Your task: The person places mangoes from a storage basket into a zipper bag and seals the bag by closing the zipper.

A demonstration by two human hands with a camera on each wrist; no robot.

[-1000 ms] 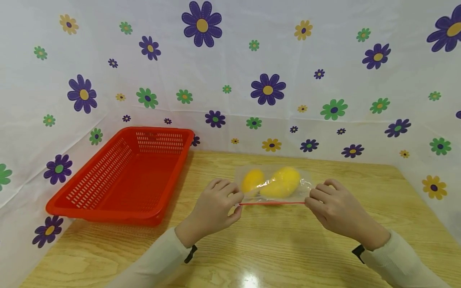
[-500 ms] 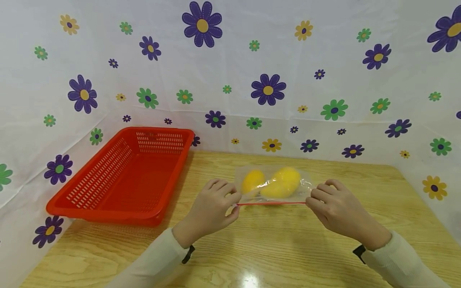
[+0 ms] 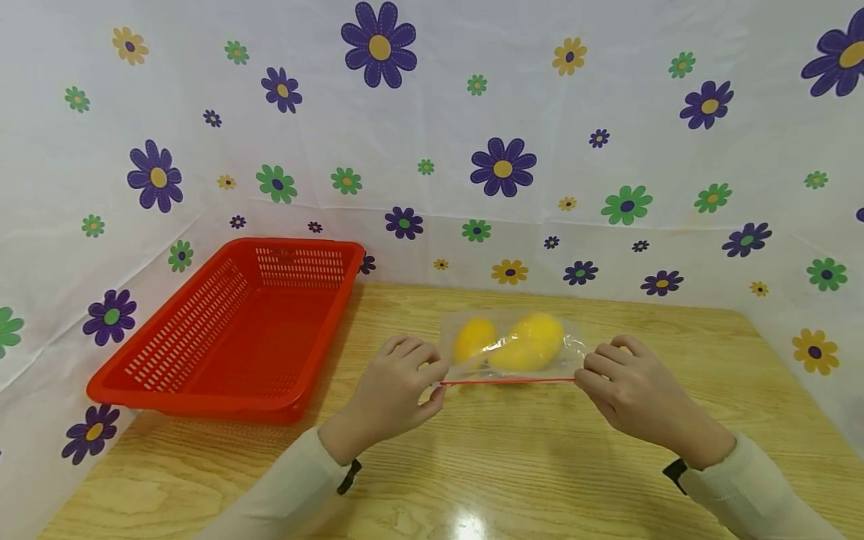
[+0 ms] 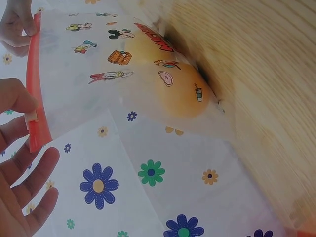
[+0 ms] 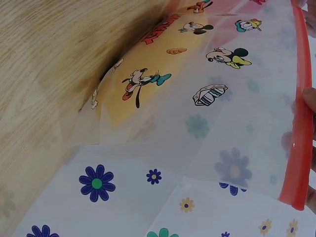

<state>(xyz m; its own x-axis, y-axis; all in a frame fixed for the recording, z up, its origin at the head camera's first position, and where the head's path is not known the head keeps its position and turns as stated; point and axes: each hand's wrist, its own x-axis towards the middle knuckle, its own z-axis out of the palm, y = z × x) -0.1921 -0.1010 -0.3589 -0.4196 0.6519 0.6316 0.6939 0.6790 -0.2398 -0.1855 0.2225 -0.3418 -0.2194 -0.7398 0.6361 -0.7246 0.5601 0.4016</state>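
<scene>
A clear zip bag [image 3: 572, 352] with cartoon prints and a red zip strip [image 3: 509, 381] rests on the table, its strip raised toward me. Inside lie yellow rounded fruit-like things [image 3: 529, 343]; their exact kind is unclear. My left hand [image 3: 394, 390] pinches the strip's left end, thumb on a small pale slider [image 4: 31, 117]; its other fingers are spread in the left wrist view. At the opposite end, my right hand [image 3: 631, 390] pinches the strip [image 5: 298, 108], thumb on one side and fingers behind. The strip is stretched straight between both hands.
A red slotted plastic basket [image 3: 283, 322] stands on the left of the wooden table [image 3: 513, 465], with nothing visible in it. A white cloth with printed flowers [image 3: 432, 127] hangs behind and along both sides.
My left hand has slid slightly to the left, and a bit more red strip shows between the hands. The right hand has hardly moved. Bag contents and basket stay where they were.
</scene>
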